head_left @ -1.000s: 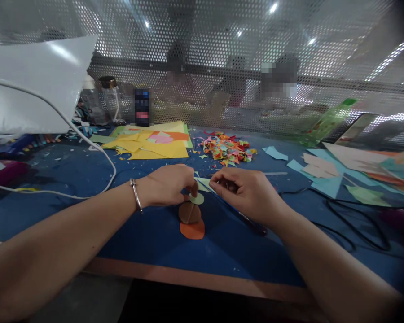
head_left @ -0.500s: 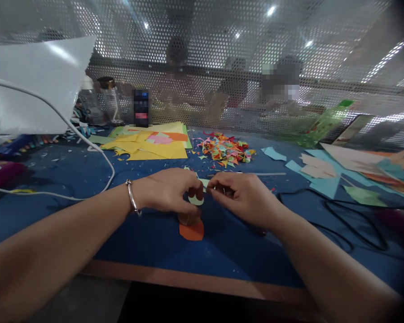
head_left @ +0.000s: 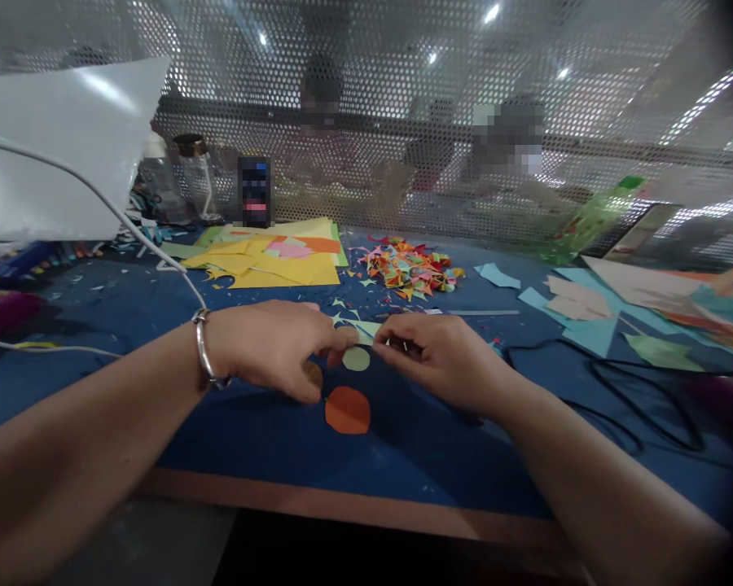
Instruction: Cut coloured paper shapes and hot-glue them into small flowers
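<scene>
An orange paper disc [head_left: 348, 410] with slightly angular edges lies on the blue table in front of me. Just beyond it is a smaller pale green paper disc [head_left: 357, 359]. My left hand [head_left: 274, 346], wearing a silver bangle, is open beside them, thumb and forefinger apart. Its forefinger tip reaches the near edge of a pale green paper scrap [head_left: 366, 329]. From the other side, my right hand [head_left: 436, 350] pinches that scrap's right end between thumb and fingers. A dark object under the right palm is mostly hidden.
Yellow paper sheets [head_left: 269, 264] and a heap of colourful clippings [head_left: 410, 267] lie farther back. Blue paper pieces [head_left: 586, 330] and a black cable [head_left: 641, 399] spread to the right. A white cable [head_left: 98, 195] hangs at left. A perforated metal screen [head_left: 366, 155] closes the back.
My left hand has drawn back to the left and its fingers have parted, uncovering the pale green disc and all of the orange disc. My right hand has barely moved.
</scene>
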Demonstrator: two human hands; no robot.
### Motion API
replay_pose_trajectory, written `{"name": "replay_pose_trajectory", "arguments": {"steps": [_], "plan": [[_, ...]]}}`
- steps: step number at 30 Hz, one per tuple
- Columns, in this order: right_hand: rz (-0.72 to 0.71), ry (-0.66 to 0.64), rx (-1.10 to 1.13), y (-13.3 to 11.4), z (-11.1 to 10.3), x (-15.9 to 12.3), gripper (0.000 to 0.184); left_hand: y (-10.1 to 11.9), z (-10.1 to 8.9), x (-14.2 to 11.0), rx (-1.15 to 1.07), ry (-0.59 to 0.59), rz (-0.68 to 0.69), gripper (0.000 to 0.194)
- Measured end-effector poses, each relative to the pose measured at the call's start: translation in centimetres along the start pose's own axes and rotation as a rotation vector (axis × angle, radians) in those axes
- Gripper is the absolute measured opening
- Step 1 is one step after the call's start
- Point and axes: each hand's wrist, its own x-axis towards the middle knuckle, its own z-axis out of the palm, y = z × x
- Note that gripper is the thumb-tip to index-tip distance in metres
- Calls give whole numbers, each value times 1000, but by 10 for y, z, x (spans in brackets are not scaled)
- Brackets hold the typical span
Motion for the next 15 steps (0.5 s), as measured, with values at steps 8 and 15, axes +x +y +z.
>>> {"name": "replay_pose_trajectory", "arguments": {"steps": [8,15], "plan": [[12,46,-4,-1,0,0,20,14,19,10,-11,20,-7,24],[-5,65,8,0,0,-1,18,18,23,13,-204,11,-19,11]]}}
